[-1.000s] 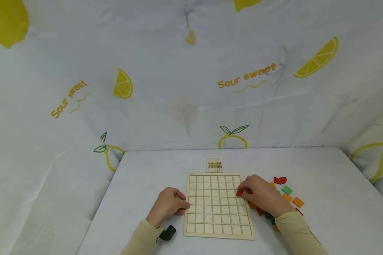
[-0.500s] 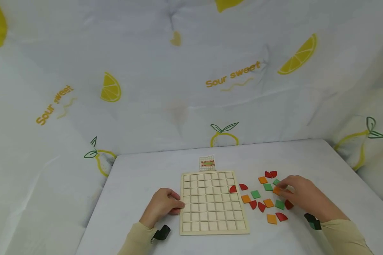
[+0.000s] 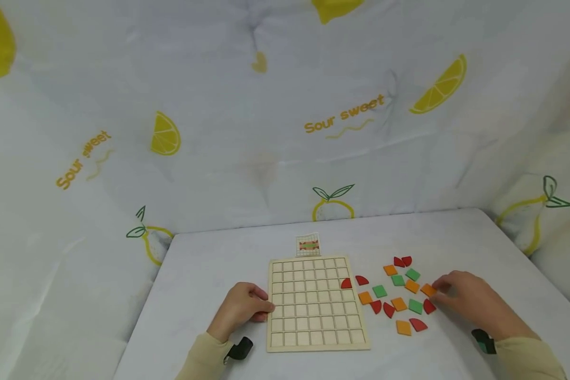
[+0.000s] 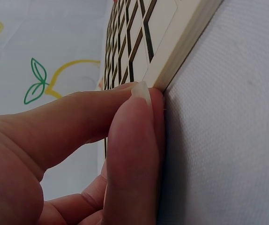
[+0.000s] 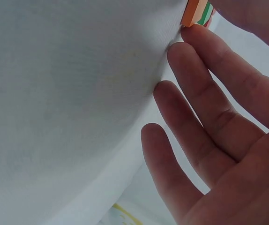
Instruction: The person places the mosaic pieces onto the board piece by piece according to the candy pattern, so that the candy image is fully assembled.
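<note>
1. Head view: a white table (image 3: 313,237) is standing inside a tent of white cloth (image 3: 266,132) printed with lemons and the words "Sour sweet", which is closing in the far edge and both side edges. A wooden grid board (image 3: 313,301) is lying near the table's front edge, middle, with one red quarter-round piece (image 3: 345,283) sitting in a cell at the board's right edge. A small pattern card (image 3: 308,245) is lying just beyond the board's far edge. Loose red, green and orange tiles (image 3: 399,295) are lying scattered right of the board. The right hand (image 3: 470,301) is touching an orange tile (image 3: 428,290) at the right fringe of the scatter; bare table is lying open toward the right edge. The left hand (image 3: 241,311) is resting curled against the board's left edge

2. Left wrist view: the left thumb and a fingertip (image 4: 139,93) are pinching the board's edge (image 4: 181,47) against the cloth-covered table

3. Right wrist view: the right hand's fingers (image 5: 195,108) are spreading loosely, straight, with the orange tile (image 5: 190,11) meeting a fingertip
</note>
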Tool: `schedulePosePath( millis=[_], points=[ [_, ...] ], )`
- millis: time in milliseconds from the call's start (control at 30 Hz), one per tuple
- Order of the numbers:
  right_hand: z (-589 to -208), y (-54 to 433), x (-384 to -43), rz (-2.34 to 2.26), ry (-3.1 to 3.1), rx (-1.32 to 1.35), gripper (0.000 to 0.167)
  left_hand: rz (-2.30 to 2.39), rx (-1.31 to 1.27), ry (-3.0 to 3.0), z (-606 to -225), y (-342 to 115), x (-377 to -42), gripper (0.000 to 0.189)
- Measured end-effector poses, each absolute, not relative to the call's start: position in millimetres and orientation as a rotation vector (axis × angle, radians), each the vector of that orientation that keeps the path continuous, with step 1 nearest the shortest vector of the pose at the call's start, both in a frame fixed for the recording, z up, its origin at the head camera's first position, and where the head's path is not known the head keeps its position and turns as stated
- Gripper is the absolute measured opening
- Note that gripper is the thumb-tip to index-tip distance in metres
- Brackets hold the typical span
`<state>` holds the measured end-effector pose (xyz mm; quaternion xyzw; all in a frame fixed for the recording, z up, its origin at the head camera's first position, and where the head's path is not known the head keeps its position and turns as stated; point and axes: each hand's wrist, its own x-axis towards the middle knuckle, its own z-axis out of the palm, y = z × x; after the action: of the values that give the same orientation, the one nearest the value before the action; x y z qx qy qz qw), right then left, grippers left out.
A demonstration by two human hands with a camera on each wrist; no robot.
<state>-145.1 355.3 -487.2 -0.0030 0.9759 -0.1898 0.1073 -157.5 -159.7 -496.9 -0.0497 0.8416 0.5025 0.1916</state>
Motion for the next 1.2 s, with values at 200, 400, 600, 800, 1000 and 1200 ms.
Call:
schedulePosePath(
  millis=[200, 400, 600, 800, 1000, 1200],
  points=[
    [-487.4, 354.8, -144.5, -0.559, 2.892, -0.046, 0.036, 1.418, -0.137, 2.363, -497.7, -159.8, -157.3, 0.03],
    [-486.2, 353.5, -145.5, -0.57, 2.879, -0.014, 0.033, 1.413, -0.13, 2.372, -499.5, -158.8, -156.9, 0.028],
    [-481.3, 343.6, -148.6, -0.663, 2.881, -0.023, 0.036, 1.397, -0.126, 2.388, -499.7, -158.4, -157.2, 0.028],
    [-474.8, 305.0, -158.6, -0.74, 2.87, -0.122, 0.035, 1.377, -0.135, 2.403, -498.9, -159.5, -158.7, 0.027],
    [-473.5, 264.5, -163.6, -0.81, 2.858, -0.256, 0.022, 1.393, -0.139, 2.387, -497.7, -159.4, -158.2, 0.027],
    [-475.7, 236.6, -163.3, -0.827, 2.851, -0.352, 0.018, 1.399, -0.139, 2.382, -497.1, -158.7, -157.1, 0.026]
  ],
)
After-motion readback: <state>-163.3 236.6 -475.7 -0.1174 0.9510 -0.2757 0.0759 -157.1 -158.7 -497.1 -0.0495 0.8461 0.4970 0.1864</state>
